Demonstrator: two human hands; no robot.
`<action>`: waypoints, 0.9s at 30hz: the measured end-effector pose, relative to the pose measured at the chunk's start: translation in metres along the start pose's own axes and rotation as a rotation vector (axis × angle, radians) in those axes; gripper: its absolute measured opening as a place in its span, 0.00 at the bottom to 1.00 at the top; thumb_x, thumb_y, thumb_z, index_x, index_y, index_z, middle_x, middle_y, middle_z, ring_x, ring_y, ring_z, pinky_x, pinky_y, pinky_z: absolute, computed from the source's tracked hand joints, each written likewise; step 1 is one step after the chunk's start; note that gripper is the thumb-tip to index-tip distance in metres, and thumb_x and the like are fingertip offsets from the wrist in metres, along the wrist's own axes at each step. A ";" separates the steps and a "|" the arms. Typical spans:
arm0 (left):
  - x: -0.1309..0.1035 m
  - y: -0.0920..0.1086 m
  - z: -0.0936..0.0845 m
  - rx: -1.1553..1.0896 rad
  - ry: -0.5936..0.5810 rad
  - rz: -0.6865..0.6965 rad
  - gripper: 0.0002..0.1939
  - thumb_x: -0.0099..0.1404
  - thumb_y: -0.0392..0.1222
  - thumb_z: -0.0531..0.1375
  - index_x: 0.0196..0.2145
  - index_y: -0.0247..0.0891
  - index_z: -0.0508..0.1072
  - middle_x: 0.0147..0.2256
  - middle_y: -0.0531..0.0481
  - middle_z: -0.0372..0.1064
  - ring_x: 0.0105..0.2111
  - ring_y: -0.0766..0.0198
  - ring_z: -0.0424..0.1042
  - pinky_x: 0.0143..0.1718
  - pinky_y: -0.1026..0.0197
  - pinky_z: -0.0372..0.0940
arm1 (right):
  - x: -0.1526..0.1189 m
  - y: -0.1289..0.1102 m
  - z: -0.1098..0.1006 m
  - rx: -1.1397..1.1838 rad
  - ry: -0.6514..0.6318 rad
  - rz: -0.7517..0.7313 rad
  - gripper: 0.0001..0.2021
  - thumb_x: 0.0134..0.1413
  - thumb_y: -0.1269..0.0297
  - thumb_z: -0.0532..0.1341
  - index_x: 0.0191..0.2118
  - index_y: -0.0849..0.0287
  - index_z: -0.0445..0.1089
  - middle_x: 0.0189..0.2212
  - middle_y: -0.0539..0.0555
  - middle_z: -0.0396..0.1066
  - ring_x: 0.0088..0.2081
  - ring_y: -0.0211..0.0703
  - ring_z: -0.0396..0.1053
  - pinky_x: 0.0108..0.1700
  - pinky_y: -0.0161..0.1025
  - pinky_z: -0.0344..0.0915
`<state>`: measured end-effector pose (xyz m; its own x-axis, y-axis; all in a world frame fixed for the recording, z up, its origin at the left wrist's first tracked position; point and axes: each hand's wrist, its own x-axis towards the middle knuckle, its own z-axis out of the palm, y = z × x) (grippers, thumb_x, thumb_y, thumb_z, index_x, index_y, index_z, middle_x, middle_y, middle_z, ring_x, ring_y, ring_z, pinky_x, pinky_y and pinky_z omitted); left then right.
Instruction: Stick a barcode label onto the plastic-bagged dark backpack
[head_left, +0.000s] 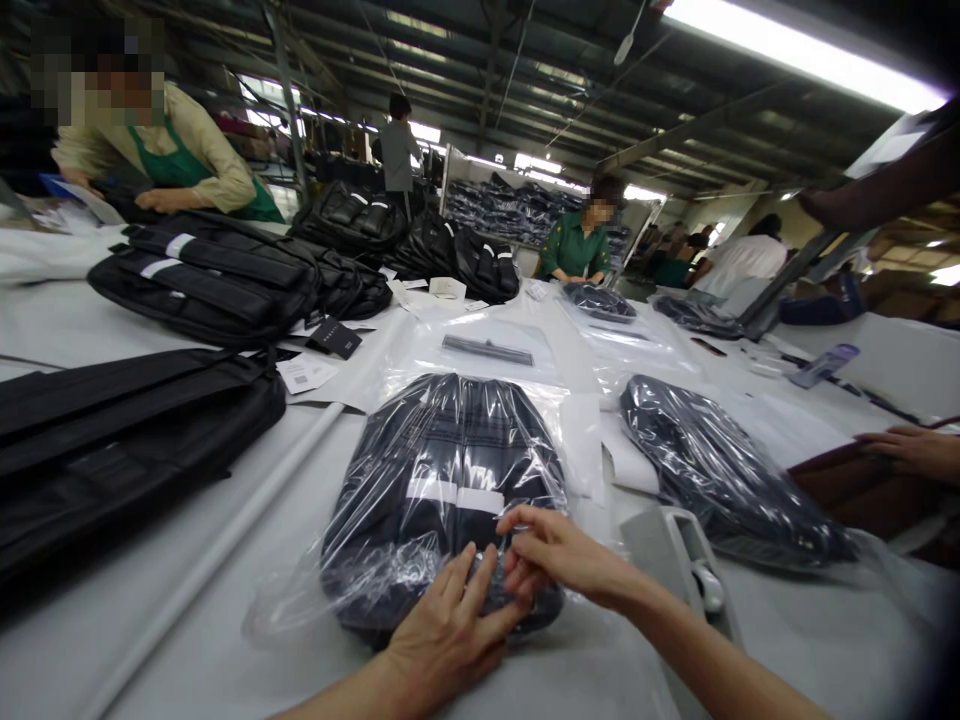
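— Two hands on one item: a dark backpack sealed in a clear polybag [442, 500], lying flat on the grey packing table [172, 640], directly in front of the person wearing the camera.

— Grip, each hand?

— Left hand [450, 625]: palm down, fingers spread flat, pressing the near end of the bag; it grasps nothing. Right hand [551, 555]: fingertips bent and drawn together on the plastic film at that same near edge, pinching or smoothing it. I cannot tell whether film is actually caught between the fingers.

— Step in hand, by your reckoning?

— Closing or flattening the bag's open end, I judge. Loose plastic fans out to the near left of the backpack, so the mouth does not look finished.

— What does the next move call for?

— Likely the flat hand holding the backpack steady while the other works the slack film down and under. The film is slippery and wrinkles easily, so light, even pressure suits it.

— Neighbouring stock?

— One second bagged backpack [720, 480], just right of the first, apart from it. One white tape dispenser [694, 570] between the two, near the right forearm. One empty polybag with a dark zip strip [487, 350] beyond. Unbagged black backpacks [210, 280] stacked at far left. Loose hang tags [307, 372] beside them.

— Other people?

— One co-worker's hand [911, 450] resting at the right edge; several more workers at the far end of the table.
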<state>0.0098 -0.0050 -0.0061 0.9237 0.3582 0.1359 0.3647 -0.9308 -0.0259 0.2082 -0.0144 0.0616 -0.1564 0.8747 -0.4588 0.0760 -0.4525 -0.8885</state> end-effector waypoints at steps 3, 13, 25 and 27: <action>0.000 -0.001 0.000 -0.024 -0.031 -0.007 0.40 0.55 0.42 0.64 0.61 0.54 0.49 0.59 0.33 0.53 0.55 0.34 0.59 0.47 0.39 0.63 | 0.011 0.018 0.009 0.077 0.340 -0.044 0.12 0.49 0.69 0.55 0.43 0.57 0.59 0.26 0.47 0.68 0.28 0.37 0.71 0.32 0.35 0.68; -0.002 -0.007 -0.030 -0.271 -0.072 0.016 0.28 0.59 0.46 0.57 0.55 0.40 0.56 0.60 0.38 0.51 0.59 0.44 0.52 0.57 0.44 0.54 | 0.018 0.022 0.077 0.834 0.538 -0.494 0.17 0.49 0.57 0.63 0.43 0.56 0.62 0.27 0.46 0.67 0.21 0.31 0.59 0.21 0.29 0.57; -0.011 -0.073 -0.066 -0.438 -0.117 0.221 0.25 0.60 0.43 0.60 0.52 0.40 0.58 0.55 0.41 0.61 0.57 0.55 0.58 0.58 0.52 0.49 | 0.043 0.072 0.091 -0.155 0.502 -0.756 0.18 0.59 0.58 0.53 0.54 0.53 0.55 0.48 0.55 0.63 0.50 0.45 0.63 0.53 0.44 0.60; -0.021 -0.084 -0.072 -0.377 -0.109 0.196 0.33 0.56 0.47 0.63 0.56 0.40 0.56 0.58 0.39 0.57 0.59 0.52 0.54 0.59 0.49 0.47 | 0.044 0.071 0.091 -0.295 0.463 -0.768 0.24 0.56 0.57 0.56 0.58 0.53 0.52 0.55 0.56 0.58 0.55 0.49 0.58 0.57 0.46 0.57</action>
<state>-0.0490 0.0598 0.0646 0.9856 0.1586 0.0589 0.1313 -0.9364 0.3254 0.1166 -0.0236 -0.0209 0.1353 0.9258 0.3530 0.3705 0.2831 -0.8846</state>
